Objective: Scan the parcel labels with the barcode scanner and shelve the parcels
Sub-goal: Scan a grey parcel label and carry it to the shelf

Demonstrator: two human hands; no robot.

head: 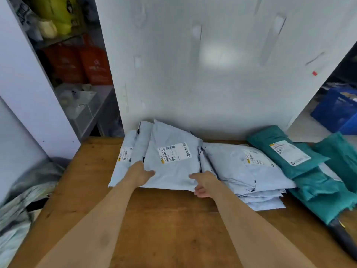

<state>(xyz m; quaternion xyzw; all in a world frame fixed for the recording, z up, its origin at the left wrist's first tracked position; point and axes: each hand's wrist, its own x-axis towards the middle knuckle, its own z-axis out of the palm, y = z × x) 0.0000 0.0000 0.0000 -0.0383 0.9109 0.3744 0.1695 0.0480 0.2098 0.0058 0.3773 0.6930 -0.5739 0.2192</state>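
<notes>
A pale blue-grey parcel bag with a white barcode label lies on top of a small pile on the wooden table. My left hand grips its near left edge, thumb on top. My right hand grips its near right corner, fingers curled under. Another pale parcel with a label lies beneath at the left. A second pale stack sits to the right. Teal parcels lie further right. I see no barcode scanner for certain.
A white panel stands right behind the parcels. Shelves at the left hold orange bags and a clear box. A blue crate sits at the far right. A dark object lies at the table's right edge. Crumpled bags lie left.
</notes>
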